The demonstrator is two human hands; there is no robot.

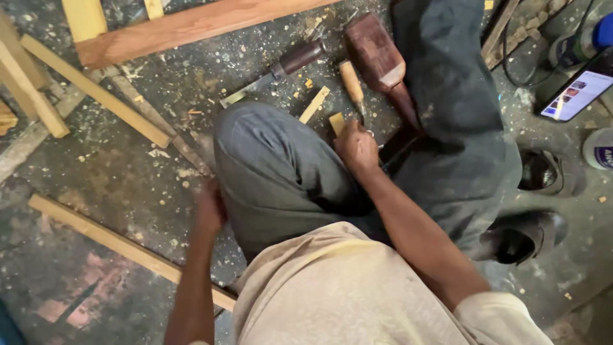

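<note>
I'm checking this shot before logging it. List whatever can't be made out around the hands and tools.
Head view, the only one:
- Left hand: fingers hidden behind the bent knee; its grip cannot be told.
- Right hand: seen from the back, so whatever it closes on is hidden.
- Chisel: blade hidden behind the right hand.
- Phone: screen too small to read.
- Bottle: cut off by the right edge.

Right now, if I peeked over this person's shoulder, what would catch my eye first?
Probably the big wooden mallet lying on the sawdust-strewn floor at top centre, with a wooden-handled chisel beside it. Just below, the right hand reaches down between the bent knees, its grip hidden, while the left hand rests by the left knee. A lit phone glows at the right edge.
</note>
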